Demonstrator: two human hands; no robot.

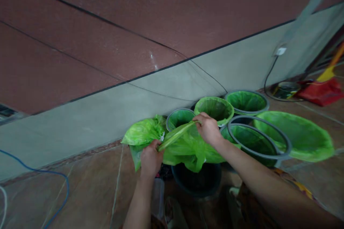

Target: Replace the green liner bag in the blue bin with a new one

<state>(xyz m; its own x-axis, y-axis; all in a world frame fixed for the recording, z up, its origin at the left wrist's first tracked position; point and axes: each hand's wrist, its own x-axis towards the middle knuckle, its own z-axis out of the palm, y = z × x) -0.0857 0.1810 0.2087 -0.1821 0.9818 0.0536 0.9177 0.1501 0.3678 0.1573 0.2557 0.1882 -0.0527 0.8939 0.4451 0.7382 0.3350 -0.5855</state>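
Observation:
A thin green plastic bag (185, 150) is stretched between my two hands, its top edge pulled tight. My left hand (151, 159) is closed round the lower left end of that edge. The upper right end is pinched in my right hand (208, 127). The bag's loose body hangs over a dark bin (197, 182) in front of my feet. Just behind my left hand lies a full, tied green bag (145, 131). Close to my right hand stands a bin lined with light green plastic (215, 109).
Several more green-lined bins stand along the wall, including a grey-rimmed one (247, 102) and a wide one (295, 134). A loose grey ring (286, 141) leans over another bin. A red dustpan (322, 91) lies far right. A blue cable (67, 186) crosses the floor at left.

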